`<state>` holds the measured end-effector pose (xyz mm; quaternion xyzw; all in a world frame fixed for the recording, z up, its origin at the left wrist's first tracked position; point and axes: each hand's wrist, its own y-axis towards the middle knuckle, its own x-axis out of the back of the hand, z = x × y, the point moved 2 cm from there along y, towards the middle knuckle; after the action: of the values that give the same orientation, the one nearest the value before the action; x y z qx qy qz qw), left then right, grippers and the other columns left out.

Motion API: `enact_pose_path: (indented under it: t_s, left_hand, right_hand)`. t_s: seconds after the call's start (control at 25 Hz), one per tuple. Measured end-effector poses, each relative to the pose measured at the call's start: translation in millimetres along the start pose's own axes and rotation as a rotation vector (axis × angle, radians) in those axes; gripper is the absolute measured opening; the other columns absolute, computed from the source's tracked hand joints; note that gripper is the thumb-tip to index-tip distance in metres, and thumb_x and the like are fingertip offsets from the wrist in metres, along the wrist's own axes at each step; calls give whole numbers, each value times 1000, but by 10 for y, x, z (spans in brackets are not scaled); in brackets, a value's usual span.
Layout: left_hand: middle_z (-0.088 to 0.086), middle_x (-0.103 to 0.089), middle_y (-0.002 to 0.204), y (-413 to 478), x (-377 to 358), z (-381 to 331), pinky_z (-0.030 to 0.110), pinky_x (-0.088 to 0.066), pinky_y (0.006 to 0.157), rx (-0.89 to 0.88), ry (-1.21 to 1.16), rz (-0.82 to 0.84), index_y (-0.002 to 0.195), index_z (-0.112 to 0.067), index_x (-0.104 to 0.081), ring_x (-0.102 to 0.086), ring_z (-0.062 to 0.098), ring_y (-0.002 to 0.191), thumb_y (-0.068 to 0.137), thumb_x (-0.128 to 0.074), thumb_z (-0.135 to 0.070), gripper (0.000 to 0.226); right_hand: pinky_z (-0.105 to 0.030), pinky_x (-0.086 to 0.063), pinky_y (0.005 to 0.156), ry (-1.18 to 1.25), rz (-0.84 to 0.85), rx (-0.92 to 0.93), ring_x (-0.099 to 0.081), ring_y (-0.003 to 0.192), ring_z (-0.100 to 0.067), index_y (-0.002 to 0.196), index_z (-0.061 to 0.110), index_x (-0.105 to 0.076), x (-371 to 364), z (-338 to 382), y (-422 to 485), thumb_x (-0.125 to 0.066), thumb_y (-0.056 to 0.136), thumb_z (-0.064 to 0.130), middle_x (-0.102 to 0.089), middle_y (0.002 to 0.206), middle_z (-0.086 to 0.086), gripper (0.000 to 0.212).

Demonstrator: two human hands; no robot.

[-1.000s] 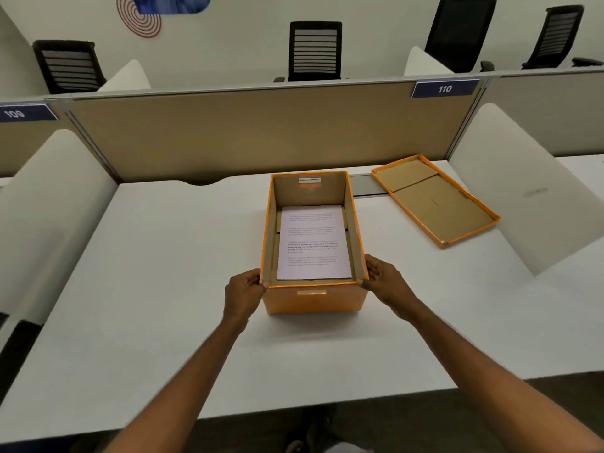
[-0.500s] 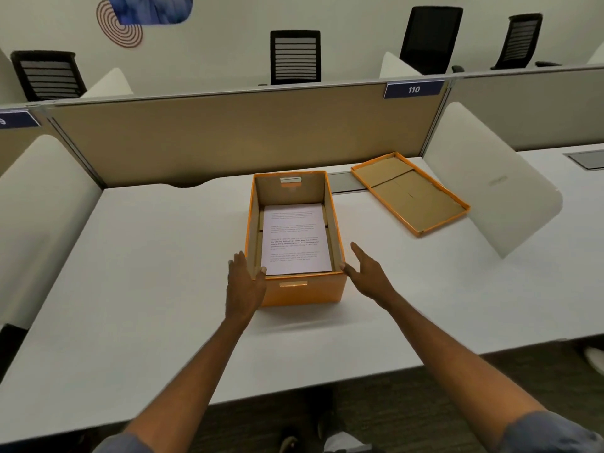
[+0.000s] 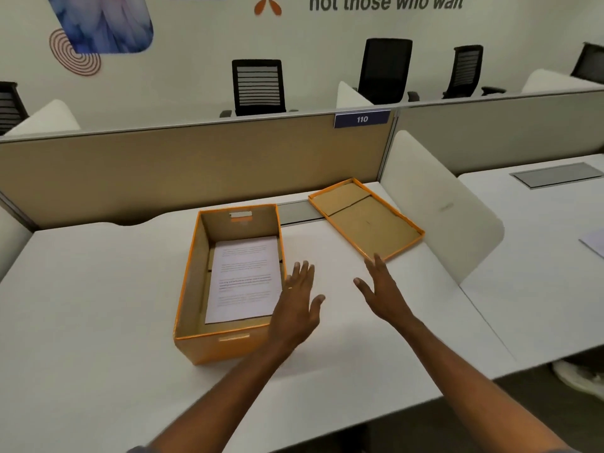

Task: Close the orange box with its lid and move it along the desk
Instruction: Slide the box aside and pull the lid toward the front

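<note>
The orange box (image 3: 209, 349) stands open on the white desk (image 3: 98, 305), with a printed sheet (image 3: 245, 279) lying inside it. Its lid (image 3: 366, 220) lies upside down at the back right, brown inside with an orange rim. My left hand (image 3: 299, 308) hovers open over the box's right wall, covering its near right corner. My right hand (image 3: 380, 289) is open too, fingers spread, between the box and the lid, its fingertips just short of the lid's near edge. Neither hand holds anything.
A tan partition (image 3: 163, 171) runs along the desk's back, with a sign reading 110. A white side divider (image 3: 438, 207) stands right of the lid. A grey cable hatch (image 3: 300, 212) sits behind the box. Office chairs stand beyond the partition.
Both hands have let go of the box and moved right toward the lid. My left hand has crossed from the box's left side to its right wall. The view has turned right.
</note>
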<state>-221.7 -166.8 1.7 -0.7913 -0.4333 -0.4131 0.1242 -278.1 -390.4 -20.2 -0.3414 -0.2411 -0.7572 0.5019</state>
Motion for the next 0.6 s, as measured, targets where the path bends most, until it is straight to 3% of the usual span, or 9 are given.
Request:
enact_pose_path:
  t_s: [0.36,0.6]
  left_hand:
    - [7,-9,170,1624,-1446,-555,38,-3,129,-20,214,171,160,-9,-13,-2,22,158,104,-40,-30,66]
    - [11,-8,170,2178,-2212,-586,42,-2,126,50,359,368,160,-6,-10,-5,26,158,105,-37,-28,65]
  right_hand:
    - [-44,-18,124,-219,89,39,-12,156,-33,156,7,-26,391,-1459,1204,-47,105,28,-14,168,-15,60]
    - [-51,-20,122,-372,243,103,-23,153,-38,154,2,-30,405,-2173,1645,-46,105,24,-26,164,-19,56]
